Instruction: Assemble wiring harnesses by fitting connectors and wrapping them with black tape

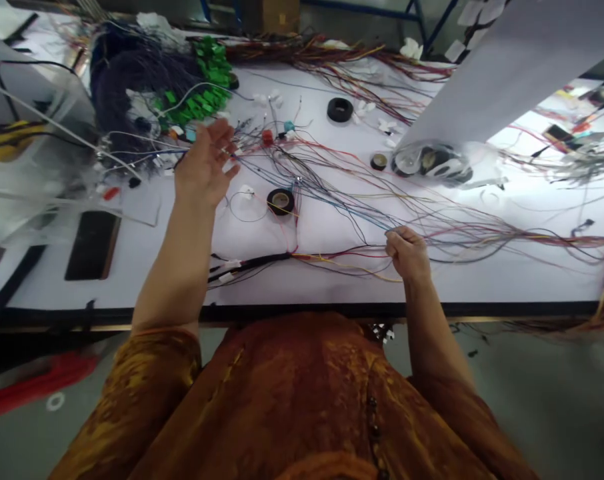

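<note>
Several loose coloured wires (462, 235) are running sideways across the desk (332, 287), and I'm pinching them in my right grip (407, 250) while my left grip (205, 167) is spreading wide, nearer their connector-tipped ends (267, 137)

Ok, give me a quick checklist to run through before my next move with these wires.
Right hand has hold of the wires: ok, it pinches several thin coloured ones.
Left hand is free: ok, it is open with the fingers spread, holding nothing.
Wires lie apart: not ok, they cross one another in a loose web.
Far ends of the wires are free: cannot tell, many run out of view on the right.
Roll of black tape is in reach: ok, it lies between the hands.
</note>
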Tool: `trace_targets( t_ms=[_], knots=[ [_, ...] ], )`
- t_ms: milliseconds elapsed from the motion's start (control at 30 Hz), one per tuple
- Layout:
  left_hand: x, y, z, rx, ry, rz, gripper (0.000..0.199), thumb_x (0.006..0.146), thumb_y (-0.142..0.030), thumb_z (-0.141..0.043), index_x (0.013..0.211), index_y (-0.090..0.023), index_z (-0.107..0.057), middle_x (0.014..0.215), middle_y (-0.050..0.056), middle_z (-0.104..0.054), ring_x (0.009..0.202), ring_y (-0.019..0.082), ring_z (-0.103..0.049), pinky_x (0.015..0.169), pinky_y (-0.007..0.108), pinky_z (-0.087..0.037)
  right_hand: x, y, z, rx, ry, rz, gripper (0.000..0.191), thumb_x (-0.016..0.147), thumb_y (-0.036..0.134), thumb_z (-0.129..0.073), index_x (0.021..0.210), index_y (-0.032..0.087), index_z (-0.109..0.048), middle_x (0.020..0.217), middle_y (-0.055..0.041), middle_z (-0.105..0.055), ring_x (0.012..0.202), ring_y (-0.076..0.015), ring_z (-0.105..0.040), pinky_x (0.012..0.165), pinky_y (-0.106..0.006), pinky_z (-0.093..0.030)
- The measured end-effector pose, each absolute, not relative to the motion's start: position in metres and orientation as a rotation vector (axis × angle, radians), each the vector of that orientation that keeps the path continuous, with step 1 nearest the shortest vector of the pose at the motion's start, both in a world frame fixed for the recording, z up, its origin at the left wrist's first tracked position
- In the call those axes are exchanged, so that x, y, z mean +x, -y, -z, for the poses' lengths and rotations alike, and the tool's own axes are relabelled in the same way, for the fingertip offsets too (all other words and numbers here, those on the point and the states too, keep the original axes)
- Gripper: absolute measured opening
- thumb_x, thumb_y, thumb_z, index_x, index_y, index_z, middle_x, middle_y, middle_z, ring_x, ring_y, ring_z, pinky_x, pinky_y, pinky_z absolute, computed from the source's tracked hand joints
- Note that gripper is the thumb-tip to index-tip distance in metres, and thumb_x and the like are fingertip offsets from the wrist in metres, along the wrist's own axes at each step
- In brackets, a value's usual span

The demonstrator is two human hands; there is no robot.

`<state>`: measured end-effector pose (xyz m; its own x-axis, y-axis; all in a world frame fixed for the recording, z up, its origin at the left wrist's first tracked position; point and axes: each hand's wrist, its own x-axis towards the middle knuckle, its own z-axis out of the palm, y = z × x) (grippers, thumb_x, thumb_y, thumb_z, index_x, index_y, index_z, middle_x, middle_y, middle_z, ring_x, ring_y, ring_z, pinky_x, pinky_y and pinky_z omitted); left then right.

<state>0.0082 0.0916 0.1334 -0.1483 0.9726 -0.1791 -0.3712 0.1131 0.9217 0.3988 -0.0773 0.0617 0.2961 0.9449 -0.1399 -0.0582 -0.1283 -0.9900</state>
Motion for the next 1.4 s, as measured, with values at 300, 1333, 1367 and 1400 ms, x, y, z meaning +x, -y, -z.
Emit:
trace_targets(
  t_ms=[300,1333,1367,1400],
  knots=[
    [0.000,-0.082,-0.138,0.609,-1.344,-1.507,0.039,0.109,-0.039,-0.036,0.099,-0.014,-0.064,0.062,-0.007,-0.052,0.060,0.008,-0.041,0.063,0.025,-0.032,0.402,0.085,-0.069,-1.504,1.420,-0.784,0.025,0.081,0.047,-0.076,0.076,0.022,-0.077,0.067,0.0005,-0.066,0.065,-0.0147,-0.059,0.063,-0.029,-0.047],
    [0.021,0.047,-0.133,1.392,-1.241,-0.196,0.028,0.086,-0.045,-0.073,0.091,-0.018,-0.068,0.068,-0.001,-0.068,0.058,0.011,-0.062,0.052,0.022,-0.050,0.393,0.073,-0.071,-1.450,0.928,-1.216,0.064,0.083,0.076,-0.062,0.053,0.021,-0.046,0.041,0.0065,-0.032,0.037,-0.0044,-0.024,0.037,-0.021,-0.014],
    [0.043,0.061,-0.133,1.419,-0.992,-0.086,0.032,0.088,-0.051,-0.068,0.088,-0.018,-0.069,0.067,0.000,-0.067,0.057,0.010,-0.060,0.054,0.022,-0.050,0.391,0.073,-0.073,-1.462,0.952,-1.214,0.066,0.084,0.077,-0.060,0.051,0.021,-0.045,0.039,0.0061,-0.031,0.036,-0.0046,-0.023,0.037,-0.022,-0.014],
    [0.069,0.073,-0.130,1.409,-0.790,0.000,0.034,0.090,-0.052,-0.067,0.091,-0.018,-0.070,0.070,0.001,-0.067,0.058,0.010,-0.060,0.054,0.023,-0.050,0.390,0.073,-0.075,-1.475,0.987,-1.218,0.068,0.084,0.078,-0.058,0.049,0.021,-0.044,0.037,0.0057,-0.030,0.036,-0.0048,-0.023,0.037,-0.022,-0.014]
  ],
)
